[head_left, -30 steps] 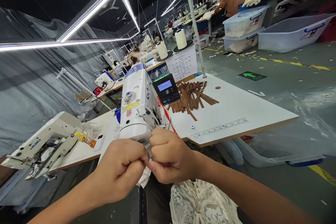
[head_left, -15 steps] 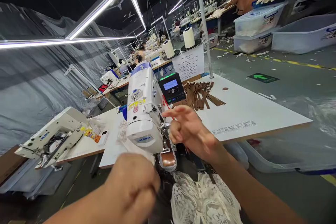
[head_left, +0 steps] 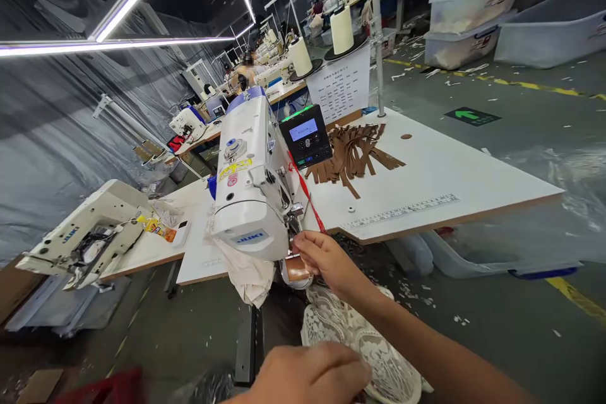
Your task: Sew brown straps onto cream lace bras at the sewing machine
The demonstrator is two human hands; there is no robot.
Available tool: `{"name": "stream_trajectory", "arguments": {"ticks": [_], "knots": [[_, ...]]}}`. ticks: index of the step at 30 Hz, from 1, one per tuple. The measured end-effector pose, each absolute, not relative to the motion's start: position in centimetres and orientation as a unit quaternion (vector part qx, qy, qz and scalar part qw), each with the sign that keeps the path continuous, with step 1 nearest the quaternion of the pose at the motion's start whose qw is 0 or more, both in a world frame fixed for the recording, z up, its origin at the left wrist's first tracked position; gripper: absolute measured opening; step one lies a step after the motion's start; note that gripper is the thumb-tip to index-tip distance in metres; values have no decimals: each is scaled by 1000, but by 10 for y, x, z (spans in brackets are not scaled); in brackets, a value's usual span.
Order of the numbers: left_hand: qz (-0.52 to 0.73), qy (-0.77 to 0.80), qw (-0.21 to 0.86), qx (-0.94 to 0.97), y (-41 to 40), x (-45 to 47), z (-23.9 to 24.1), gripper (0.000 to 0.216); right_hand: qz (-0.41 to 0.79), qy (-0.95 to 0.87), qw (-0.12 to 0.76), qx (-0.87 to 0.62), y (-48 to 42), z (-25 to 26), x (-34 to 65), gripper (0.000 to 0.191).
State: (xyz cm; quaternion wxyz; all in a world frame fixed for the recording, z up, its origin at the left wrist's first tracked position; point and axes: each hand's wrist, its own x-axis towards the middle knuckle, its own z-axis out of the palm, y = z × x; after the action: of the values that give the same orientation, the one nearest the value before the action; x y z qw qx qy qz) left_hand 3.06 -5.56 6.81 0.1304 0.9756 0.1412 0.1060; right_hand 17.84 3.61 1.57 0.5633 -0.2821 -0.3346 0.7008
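My right hand is at the needle end of a white sewing machine. Its thumb and fingers are pinched together beside the narrow bed, which carries a shiny brown plate; what they hold, if anything, is hidden. My left hand is low at the bottom edge, its fingers curled and closed over cream lace fabric. Its fingertips are partly out of sight, so their grip is unclear. The lace lies below the machine, by my lap. A plain pale cloth hangs on the machine's left side.
Brown fabric strips lie on the white table behind a control panel. A red ribbon hangs by the machine head. Thread cones stand behind. Another sewing machine is at left; plastic bins stand at right.
My right hand has moved down to the needle area and its fingers have closed together. My left hand has dropped down and right, over the lace. The view has shifted slightly.
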Motion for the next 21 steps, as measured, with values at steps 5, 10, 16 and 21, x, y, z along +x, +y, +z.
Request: {"name": "stream_trajectory", "arguments": {"ticks": [5, 10, 16, 21], "knots": [[172, 195, 92, 961, -36, 57, 88, 34, 683, -335, 560, -328, 59, -7, 180, 48], [57, 251, -120, 959, -3, 74, 76, 49, 686, -415, 489, -343, 32, -42, 217, 39], [36, 152, -182, 971, 21, 25, 74, 10, 782, -280, 415, -372, 2, -117, 267, 27], [164, 179, -141, 960, 15, 2, 59, 19, 756, -23, 498, -425, 79, -181, 229, 24]]}}
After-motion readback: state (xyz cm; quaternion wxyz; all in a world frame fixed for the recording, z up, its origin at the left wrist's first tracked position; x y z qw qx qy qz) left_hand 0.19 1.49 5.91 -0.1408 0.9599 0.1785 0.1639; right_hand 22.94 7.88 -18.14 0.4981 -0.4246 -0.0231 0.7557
